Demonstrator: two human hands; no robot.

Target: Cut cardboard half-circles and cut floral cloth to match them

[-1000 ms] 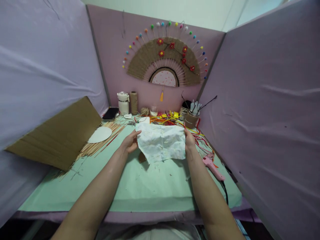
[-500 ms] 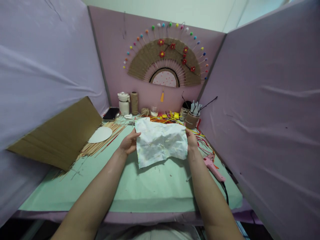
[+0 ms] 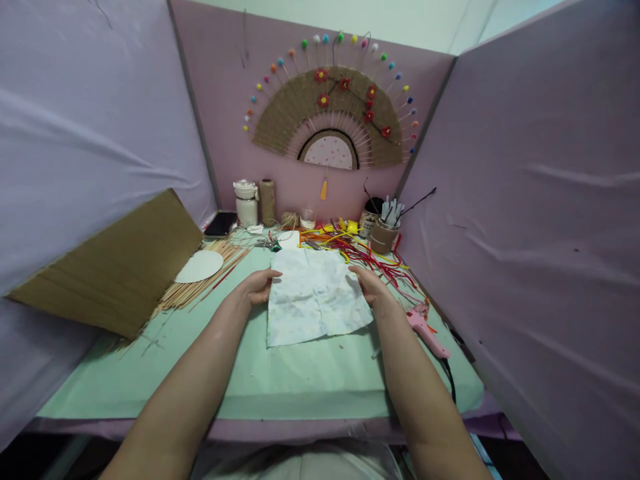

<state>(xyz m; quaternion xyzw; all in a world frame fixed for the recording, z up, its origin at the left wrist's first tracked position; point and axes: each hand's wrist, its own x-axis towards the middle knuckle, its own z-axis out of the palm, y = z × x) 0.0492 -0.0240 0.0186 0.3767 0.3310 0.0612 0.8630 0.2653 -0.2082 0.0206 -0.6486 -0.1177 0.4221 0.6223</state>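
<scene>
A pale, creased piece of patterned fabric [image 3: 317, 300] is spread between my hands, its lower part at or close to the green tabletop [image 3: 300, 380]. My left hand [image 3: 259, 285] pinches its left edge, thumb on top and fingers underneath. At the upper right edge my right hand [image 3: 369, 285] grips the cloth the same way, its fingers partly hidden below. Beyond the far edge of the fabric lie a small white piece [image 3: 289, 240] and a tangle of red and yellow pipe cleaners [image 3: 370, 257].
Left are a cardboard sheet [image 3: 115, 267], a white oval [image 3: 200, 267] and thin sticks [image 3: 175, 299]. A pink glue gun [image 3: 427, 335] lies right of my forearm. At the back stand a white jar [image 3: 247, 205] and a holder with glue sticks [image 3: 384, 237]. A decorated fan [image 3: 330, 113] hangs behind.
The fabric has come down flatter towards the tabletop. My right hand has shifted left along it, while my left hand keeps its hold. More of the pipe cleaners shows behind.
</scene>
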